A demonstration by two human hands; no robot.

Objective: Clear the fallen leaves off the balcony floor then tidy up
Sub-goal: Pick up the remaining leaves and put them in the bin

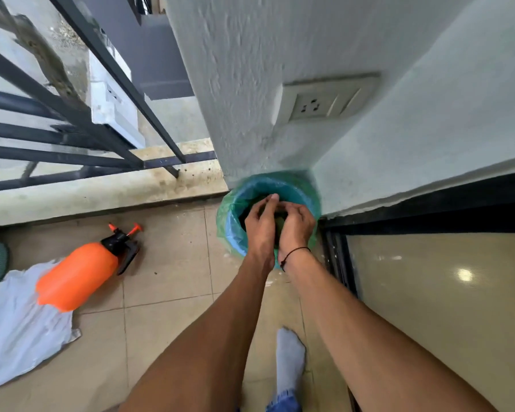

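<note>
The pale textured plaster wall (250, 84) fills the upper middle of the view, carrying a white plastic socket plate (324, 99), and it meets the beige tiled balcony floor (167, 278) at a corner. To the left runs a dark metal railing (57, 114) above a stained concrete kerb (101, 188). A crumpled white cloth (15, 322) lies on the tiles at the lower left, and an orange plastic pump spray bottle (78, 275) lies tipped on its side, partly over that cloth. In the corner stands a small round blue bin lined with a green plastic bag (235, 236). Both arms reach forward to it: the left hand (260, 230) and the right hand (296, 226), a thin black cord at its wrist, are cupped close together over the bin's mouth. Between the curled fingers shows a dark green clump of leaves (280, 223), held pressed between both palms just above the opening. A foot in a light grey sock (290, 358) rests on the tiles below.
</note>
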